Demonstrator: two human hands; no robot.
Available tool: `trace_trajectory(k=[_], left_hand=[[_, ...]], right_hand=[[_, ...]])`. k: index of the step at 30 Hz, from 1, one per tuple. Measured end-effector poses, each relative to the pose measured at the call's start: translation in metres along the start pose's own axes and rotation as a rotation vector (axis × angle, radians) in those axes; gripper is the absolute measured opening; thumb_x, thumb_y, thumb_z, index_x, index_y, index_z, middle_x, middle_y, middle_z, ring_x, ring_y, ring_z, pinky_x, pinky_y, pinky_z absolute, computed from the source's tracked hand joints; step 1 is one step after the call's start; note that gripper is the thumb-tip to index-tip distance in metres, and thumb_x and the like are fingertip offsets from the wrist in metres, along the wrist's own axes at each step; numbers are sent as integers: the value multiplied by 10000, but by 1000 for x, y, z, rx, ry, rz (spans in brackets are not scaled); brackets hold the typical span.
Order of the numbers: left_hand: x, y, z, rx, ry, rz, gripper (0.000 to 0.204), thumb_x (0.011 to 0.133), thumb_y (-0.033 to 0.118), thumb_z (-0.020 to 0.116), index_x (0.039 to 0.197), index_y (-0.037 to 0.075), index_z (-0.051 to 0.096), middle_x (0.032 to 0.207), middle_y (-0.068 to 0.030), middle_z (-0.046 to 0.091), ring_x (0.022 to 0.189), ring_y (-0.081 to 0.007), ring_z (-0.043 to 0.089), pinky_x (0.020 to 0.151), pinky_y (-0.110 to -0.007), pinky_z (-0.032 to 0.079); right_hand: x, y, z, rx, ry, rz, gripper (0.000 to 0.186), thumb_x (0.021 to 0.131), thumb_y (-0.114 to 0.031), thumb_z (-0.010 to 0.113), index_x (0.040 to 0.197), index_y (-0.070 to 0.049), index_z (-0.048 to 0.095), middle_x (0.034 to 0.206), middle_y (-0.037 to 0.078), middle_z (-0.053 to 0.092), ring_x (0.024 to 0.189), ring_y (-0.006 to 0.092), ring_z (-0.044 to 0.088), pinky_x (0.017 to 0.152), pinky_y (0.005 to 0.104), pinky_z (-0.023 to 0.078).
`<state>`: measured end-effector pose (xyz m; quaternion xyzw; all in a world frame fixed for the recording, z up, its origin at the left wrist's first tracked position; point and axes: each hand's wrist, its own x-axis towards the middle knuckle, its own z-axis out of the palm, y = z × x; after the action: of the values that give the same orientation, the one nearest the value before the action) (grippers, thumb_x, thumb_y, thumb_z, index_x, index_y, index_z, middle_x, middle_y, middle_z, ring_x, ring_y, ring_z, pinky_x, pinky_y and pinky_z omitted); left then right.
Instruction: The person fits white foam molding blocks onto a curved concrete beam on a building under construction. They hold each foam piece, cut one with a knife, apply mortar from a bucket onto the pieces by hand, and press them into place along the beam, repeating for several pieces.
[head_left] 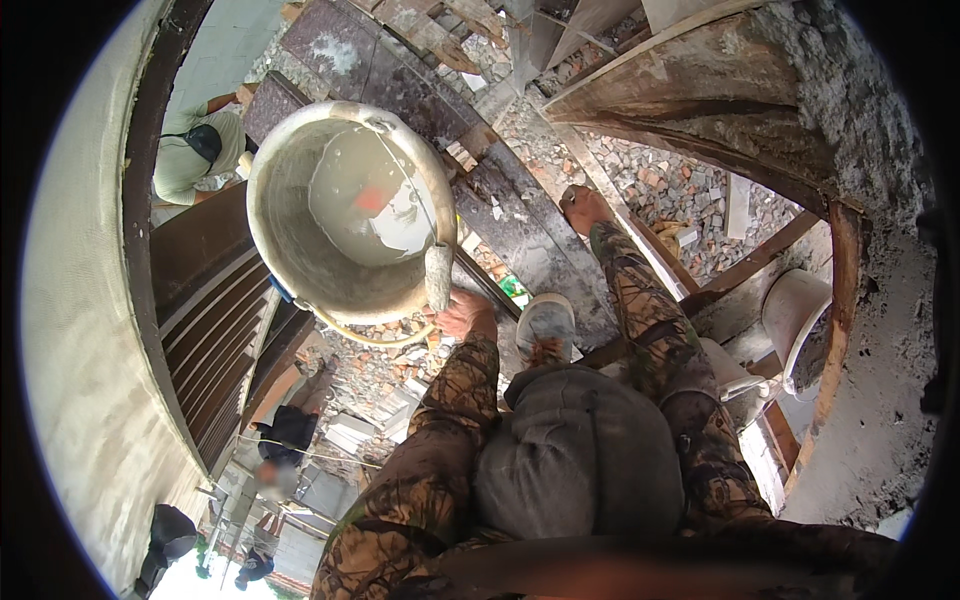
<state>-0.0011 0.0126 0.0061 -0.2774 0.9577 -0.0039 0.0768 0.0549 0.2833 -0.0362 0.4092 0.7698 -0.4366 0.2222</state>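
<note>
Two hands out front. Left hand (465,313) is right at the near side of the big bucket (272,215), just below its handle grip (438,278); can't tell if it's clamped on. Bucket's ahead-left of that hand, cloudy liquid (345,205) inside. Right hand (588,210) looks curled, can't tell around what. I'd wrap the grip fully and keep it level.

Bright, soft daylight. Up and left of the left fingers (452,314), glare whitens the water (345,185) in the bucket (275,275); far below them, a white patch (205,583) is blown out. Outward, edges bend into black.
</note>
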Motion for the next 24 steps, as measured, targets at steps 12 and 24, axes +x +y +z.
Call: trace_trajectory(k=[12, 24], left_hand=[[0, 2, -2, -12, -4, -26, 936, 966, 759, 152, 1221, -97, 434, 1137, -284, 535, 1065, -446, 559, 869, -559, 436], [-3, -1, -3, -40, 23, 42, 1003, 979, 731, 159, 1338, -185, 350, 1251, -390, 481, 1192, -506, 491, 998, -553, 391]], right_hand=[[19, 37, 38, -149, 37, -28, 327, 906, -312, 564, 976, -20, 693, 1051, 271, 682, 1024, 424, 659, 895, 499, 543], [15, 7, 4, -76, -40, 34, 417, 931, -377, 542, 1146, -35, 647, 1126, 280, 677, 1071, 437, 650, 958, 492, 520]])
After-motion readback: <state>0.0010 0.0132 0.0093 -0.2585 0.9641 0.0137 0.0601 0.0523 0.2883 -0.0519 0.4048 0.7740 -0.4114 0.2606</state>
